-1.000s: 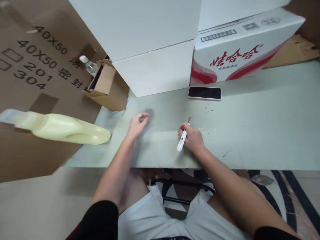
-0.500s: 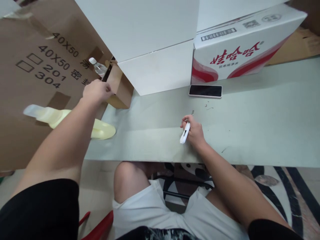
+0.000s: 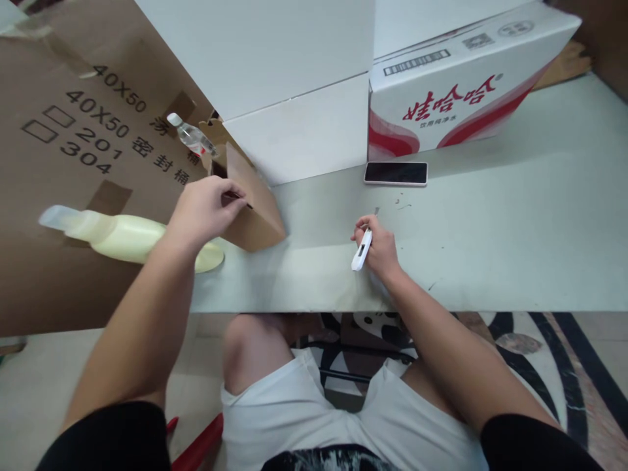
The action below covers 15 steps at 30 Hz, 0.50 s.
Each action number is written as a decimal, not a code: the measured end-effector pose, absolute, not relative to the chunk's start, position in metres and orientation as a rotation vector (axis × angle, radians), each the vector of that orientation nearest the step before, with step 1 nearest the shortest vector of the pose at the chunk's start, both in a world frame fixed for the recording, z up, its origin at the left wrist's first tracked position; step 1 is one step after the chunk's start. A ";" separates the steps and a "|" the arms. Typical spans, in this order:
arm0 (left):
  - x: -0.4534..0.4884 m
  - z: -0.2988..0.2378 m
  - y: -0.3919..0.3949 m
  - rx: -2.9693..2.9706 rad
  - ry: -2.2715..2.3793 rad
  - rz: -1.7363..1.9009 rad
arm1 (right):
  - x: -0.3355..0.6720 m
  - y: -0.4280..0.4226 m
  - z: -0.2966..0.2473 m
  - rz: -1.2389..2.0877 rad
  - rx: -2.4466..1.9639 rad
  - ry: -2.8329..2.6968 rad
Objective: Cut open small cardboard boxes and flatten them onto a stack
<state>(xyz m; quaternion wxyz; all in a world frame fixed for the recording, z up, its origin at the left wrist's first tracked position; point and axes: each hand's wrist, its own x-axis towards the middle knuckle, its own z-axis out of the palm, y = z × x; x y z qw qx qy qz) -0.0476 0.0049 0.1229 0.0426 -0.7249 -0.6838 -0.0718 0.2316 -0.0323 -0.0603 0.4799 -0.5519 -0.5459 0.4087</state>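
My left hand [image 3: 209, 206] pinches the near upper edge of a small brown cardboard box [image 3: 258, 219], which sits tilted on the table. The box's top looks open, with a flap standing up. In my right hand [image 3: 379, 245] is a white utility knife [image 3: 362, 250], gripped over the middle of the table with its blade end pointing away from me. A pale yellow bottle [image 3: 130, 237] lies on its side behind my left forearm, partly hidden by it. Just beyond the small box, a clear plastic water bottle [image 3: 192, 135] leans against the large carton.
A large brown carton [image 3: 73, 196] stands along the left. White boxes [image 3: 299, 137], one with red lettering [image 3: 444, 114], line the back. A phone [image 3: 395, 173] lies before them on the pale table [image 3: 515, 222], near small dark scraps.
My left hand has drawn the cardboard box nearer and to the right, away from the water bottle. The right hand keeps the knife in nearly the same place.
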 end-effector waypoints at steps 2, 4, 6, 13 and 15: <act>-0.030 0.116 -0.012 -2.379 -1.923 -0.339 | 0.233 -0.026 -0.057 1.117 -1.269 -1.098; -0.010 0.107 -0.027 -2.507 -1.805 -0.360 | 0.238 -0.016 -0.052 1.273 -1.116 -0.712; 0.012 0.098 -0.041 -2.585 -1.745 -0.349 | 0.249 -0.005 -0.044 1.402 -0.924 -0.325; 0.089 0.064 -0.090 -2.581 -1.303 -0.965 | 0.286 0.005 -0.021 1.591 -0.362 0.095; 0.109 0.045 -0.096 -2.731 -1.256 -1.213 | 0.288 0.004 -0.022 1.594 -0.321 0.053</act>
